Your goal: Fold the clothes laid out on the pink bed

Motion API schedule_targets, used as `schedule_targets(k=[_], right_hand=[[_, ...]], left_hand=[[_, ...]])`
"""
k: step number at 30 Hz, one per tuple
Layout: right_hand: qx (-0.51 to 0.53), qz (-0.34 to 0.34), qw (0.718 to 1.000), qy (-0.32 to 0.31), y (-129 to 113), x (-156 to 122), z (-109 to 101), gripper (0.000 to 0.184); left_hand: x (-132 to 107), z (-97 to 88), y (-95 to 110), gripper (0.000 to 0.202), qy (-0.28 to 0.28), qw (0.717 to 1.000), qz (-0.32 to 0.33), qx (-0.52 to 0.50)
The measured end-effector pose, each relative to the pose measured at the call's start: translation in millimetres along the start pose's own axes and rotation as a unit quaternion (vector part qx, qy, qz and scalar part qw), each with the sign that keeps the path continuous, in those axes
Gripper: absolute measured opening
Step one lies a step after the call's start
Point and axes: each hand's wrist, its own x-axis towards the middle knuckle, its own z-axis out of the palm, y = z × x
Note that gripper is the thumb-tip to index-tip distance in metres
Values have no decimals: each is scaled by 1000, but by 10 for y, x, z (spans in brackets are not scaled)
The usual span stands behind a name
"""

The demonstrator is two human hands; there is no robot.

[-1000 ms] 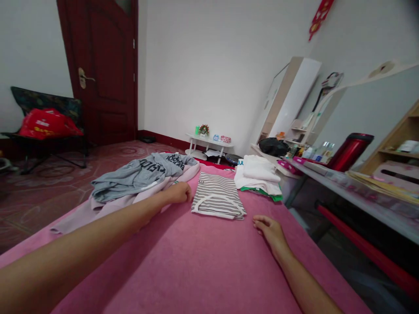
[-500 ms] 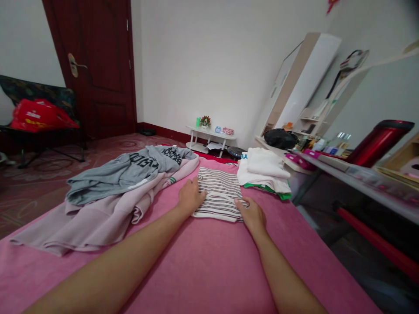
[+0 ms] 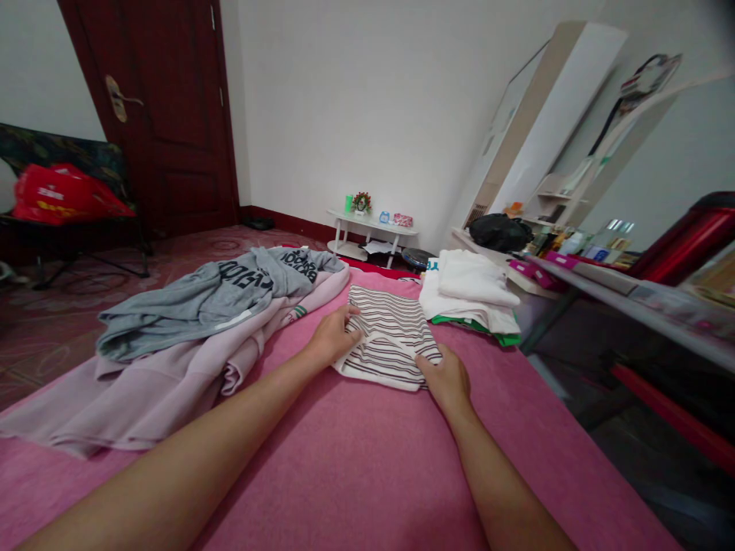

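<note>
A folded striped shirt [image 3: 393,315], white with dark lines, lies in front of me on a pink bedspread [image 3: 356,451]. My left hand [image 3: 334,337] grips its left edge, thumb on top of the cloth; the other fingertips are partly hidden. At the lower right edge, my right hand [image 3: 449,376] holds the fabric with its thumb above and its fingers largely out of sight underneath. Between the hands, the near part of the shirt is slightly lifted and creased.
Left of the shirt lie a grey printed sweatshirt [image 3: 230,287] and a pale pink garment [image 3: 172,398]. A stack of folded white clothes [image 3: 474,287], with green at its bottom, sits at the right. Beyond it runs a cluttered dressing table [image 3: 602,287]. A low white table [image 3: 373,224] stands by the wall.
The shirt's near part is pulled slightly wider and a curved fold shows across it. My right hand has shifted a little right. The view has shifted slightly.
</note>
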Motion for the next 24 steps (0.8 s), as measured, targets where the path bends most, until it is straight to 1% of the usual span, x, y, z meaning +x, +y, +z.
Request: schedule_targets(k=[2, 3, 5, 7, 8, 9, 11, 12, 13, 14, 16, 18, 19, 21, 23, 24], right_hand=[[34, -21, 999, 21, -55, -28, 21, 23], [68, -31, 997, 22, -85, -46, 33, 24], [144, -40, 989, -5, -151, -84, 52, 33], [187, -37, 981, -44, -221, -117, 58, 49], [189, -33, 980, -57, -257, -126, 56, 58], [182, -29, 981, -68, -292, -129, 51, 67], [152, -30, 984, -85, -358, -111, 43, 80], [133, -38, 986, -89, -388, -92, 43, 81], [115, -52, 988, -90, -413, -68, 50, 78], [103, -69, 988, -90, -433, -40, 65, 71], [99, -101, 986, -86, -454, 12, 117, 51], [132, -110, 981, -84, -449, 44, 189, 37], [160, -100, 978, -85, -442, 49, 221, 34], [238, -54, 965, -95, -441, 40, 249, 34], [333, 9, 935, -121, -480, 40, 185, 38], [371, 32, 919, -131, -521, 59, 108, 39]], left_hand=[[-54, 63, 112, 42, -3, 994, 78, -71], [-99, 100, 184, 42, -24, 985, 119, -119], [-210, 174, 326, 45, -103, 955, 178, -214], [-309, 229, 425, 51, -172, 928, 187, -273], [-341, 248, 450, 53, -186, 921, 175, -293], [-357, 262, 459, 54, -185, 920, 156, -309], [-349, 289, 439, 53, -160, 922, 111, -335], [-330, 304, 420, 52, -144, 923, 94, -344], [-308, 321, 403, 50, -123, 925, 83, -349], [-286, 340, 389, 47, -97, 929, 76, -349], [-253, 372, 375, 41, -36, 939, 70, -335], [-234, 386, 364, 36, 33, 951, 73, -300], [-225, 387, 350, 34, 63, 955, 78, -279], [-199, 383, 298, 32, 103, 960, 78, -249], [-162, 392, 221, 32, 124, 958, 53, -252], [-143, 405, 181, 32, 129, 955, 38, -264]])
